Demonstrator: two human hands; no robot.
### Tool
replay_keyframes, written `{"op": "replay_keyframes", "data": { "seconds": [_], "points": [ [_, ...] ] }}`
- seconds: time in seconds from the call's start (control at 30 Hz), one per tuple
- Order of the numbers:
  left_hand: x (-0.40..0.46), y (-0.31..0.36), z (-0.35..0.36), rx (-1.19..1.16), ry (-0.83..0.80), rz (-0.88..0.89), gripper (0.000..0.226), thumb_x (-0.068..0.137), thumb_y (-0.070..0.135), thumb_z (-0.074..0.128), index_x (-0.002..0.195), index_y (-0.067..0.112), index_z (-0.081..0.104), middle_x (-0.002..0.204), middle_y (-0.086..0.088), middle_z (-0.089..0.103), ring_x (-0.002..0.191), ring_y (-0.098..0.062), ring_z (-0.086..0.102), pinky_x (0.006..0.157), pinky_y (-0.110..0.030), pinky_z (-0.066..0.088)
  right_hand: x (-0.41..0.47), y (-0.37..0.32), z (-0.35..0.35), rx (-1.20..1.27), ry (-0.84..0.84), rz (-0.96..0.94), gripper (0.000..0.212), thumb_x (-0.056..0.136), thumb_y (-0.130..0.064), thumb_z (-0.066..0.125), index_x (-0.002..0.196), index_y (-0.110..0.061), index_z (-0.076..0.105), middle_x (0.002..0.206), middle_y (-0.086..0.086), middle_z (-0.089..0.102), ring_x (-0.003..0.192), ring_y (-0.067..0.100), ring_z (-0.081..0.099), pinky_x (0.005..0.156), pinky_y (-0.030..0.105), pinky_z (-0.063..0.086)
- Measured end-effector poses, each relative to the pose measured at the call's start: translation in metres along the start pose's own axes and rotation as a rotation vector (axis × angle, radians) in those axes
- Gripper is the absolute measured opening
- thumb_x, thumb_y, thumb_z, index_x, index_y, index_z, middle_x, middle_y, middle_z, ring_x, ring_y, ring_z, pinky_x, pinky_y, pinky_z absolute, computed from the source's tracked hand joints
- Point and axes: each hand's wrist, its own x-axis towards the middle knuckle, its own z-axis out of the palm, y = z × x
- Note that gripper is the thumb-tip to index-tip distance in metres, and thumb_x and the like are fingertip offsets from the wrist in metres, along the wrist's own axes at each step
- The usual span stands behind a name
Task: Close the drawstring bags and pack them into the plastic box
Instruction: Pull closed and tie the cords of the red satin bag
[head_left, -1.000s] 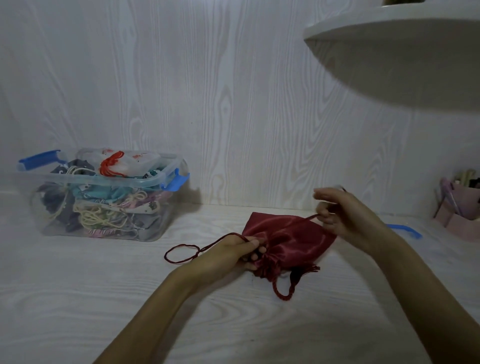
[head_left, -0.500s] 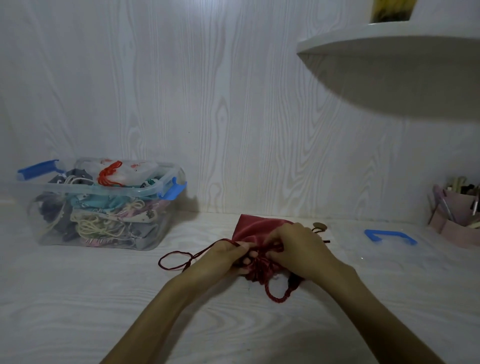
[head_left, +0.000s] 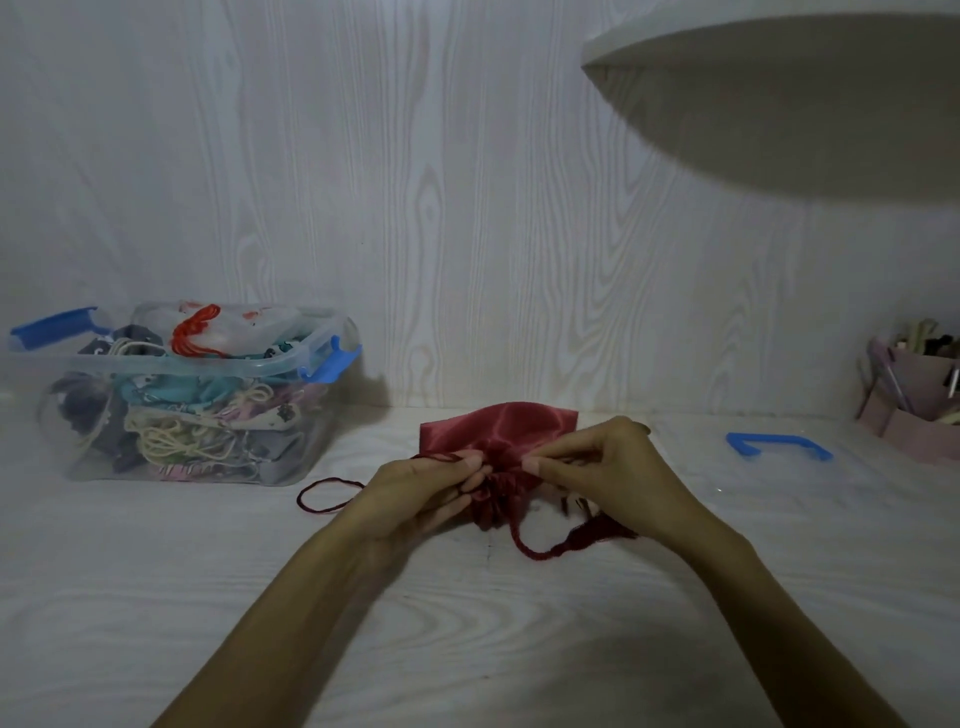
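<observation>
Both hands on the red satin bag, centre of table. Left hand curls round its gathered neck and cord at 9 o'clock; right hand pinches the neck at 3 o'clock, fingertips together. Loose cord loop trails at 9. Plastic box, stuffed with bags, sits at 10 o'clock, well apart
</observation>
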Motion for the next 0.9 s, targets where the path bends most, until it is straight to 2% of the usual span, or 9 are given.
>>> {"op": "replay_keyframes", "data": {
  "seconds": [0.1,0.23,0.3,0.37,0.43,0.53,0.63,0.77,0.9],
  "points": [
    [-0.003,0.001,0.003,0.036,0.021,0.049,0.013,0.079,0.007,0.07,0.091,0.005,0.074,0.087,-0.005,0.075,0.075,-0.006,0.071,0.065,-0.012,0.055,-0.003,-0.003,-0.005,0.058,-0.037,0.029,0.008,0.078,-0.019,0.073,0.083,-0.025,0.076,0.07,-0.012,0.073,0.062,-0.001,0.065,0.063,0.011,0.051],
    [-0.003,0.002,0.005,0.241,0.088,0.226,0.013,0.073,0.001,0.074,0.084,0.006,0.076,0.084,-0.003,0.076,0.077,-0.012,0.071,0.068,-0.016,0.057,-0.007,-0.012,-0.005,0.026,-0.221,0.058,0.014,0.082,-0.019,0.069,0.077,-0.03,0.073,0.064,-0.022,0.069,0.056,-0.005,0.059,0.056,0.008,0.044],
    [-0.005,0.004,0.007,0.277,0.081,0.279,0.013,0.073,-0.002,0.073,0.081,0.008,0.075,0.076,0.0,0.075,0.07,-0.009,0.07,0.062,-0.014,0.055,-0.004,-0.01,-0.002,-0.027,-0.109,0.019,0.017,0.085,-0.019,0.065,0.075,-0.031,0.071,0.068,-0.019,0.07,0.057,-0.005,0.058,0.057,0.01,0.043],
    [-0.006,0.005,0.009,0.28,0.052,0.306,0.014,0.072,-0.003,0.073,0.083,0.007,0.074,0.074,-0.003,0.075,0.068,-0.01,0.07,0.061,-0.013,0.054,-0.001,-0.007,0.003,-0.085,0.038,-0.021,0.011,0.087,-0.022,0.063,0.087,-0.027,0.073,0.082,-0.016,0.069,0.066,-0.009,0.056,0.063,0.01,0.041],
    [-0.008,0.005,0.01,0.295,0.016,0.329,0.014,0.071,-0.003,0.073,0.083,0.005,0.073,0.077,-0.012,0.074,0.07,-0.016,0.071,0.063,-0.016,0.055,0.0,-0.007,0.009,-0.104,0.001,-0.081,0.017,0.088,-0.021,0.062,0.101,-0.028,0.071,0.092,-0.017,0.064,0.083,-0.01,0.054,0.072,0.006,0.039],
    [-0.009,0.004,0.009,0.343,-0.025,0.362,0.013,0.072,-0.006,0.071,0.081,0.004,0.071,0.073,-0.013,0.073,0.066,-0.016,0.071,0.062,-0.016,0.055,0.0,-0.005,0.018,-0.173,-0.092,-0.146,0.023,0.088,-0.021,0.063,0.106,-0.034,0.068,0.098,-0.013,0.061,0.094,0.001,0.052,0.081,0.013,0.04],
    [-0.01,0.004,0.009,0.364,-0.054,0.381,0.014,0.072,-0.008,0.07,0.08,0.003,0.07,0.067,-0.007,0.073,0.064,-0.013,0.071,0.06,-0.014,0.052,-0.001,-0.003,0.018,-0.136,-0.086,-0.132,0.025,0.086,-0.019,0.065,0.108,-0.031,0.068,0.097,-0.008,0.058,0.09,0.002,0.052,0.079,0.014,0.042],
    [-0.008,0.0,0.008,0.441,-0.05,0.449,0.014,0.069,-0.009,0.074,0.075,0.003,0.07,0.066,-0.007,0.073,0.065,-0.014,0.071,0.062,-0.016,0.055,-0.003,0.001,0.019,-0.207,-0.081,-0.093,0.018,0.084,-0.025,0.067,0.101,-0.028,0.071,0.092,-0.013,0.06,0.088,0.004,0.056,0.081,0.021,0.047],
    [-0.008,-0.003,0.01,0.53,0.064,0.603,0.016,0.067,-0.008,0.077,0.076,0.004,0.072,0.066,-0.004,0.073,0.062,-0.011,0.07,0.06,-0.016,0.054,-0.002,0.001,0.019,-0.189,-0.027,-0.047,0.013,0.082,-0.026,0.069,0.094,-0.025,0.074,0.082,-0.018,0.06,0.078,0.002,0.057,0.071,0.016,0.046]
  ]
}}
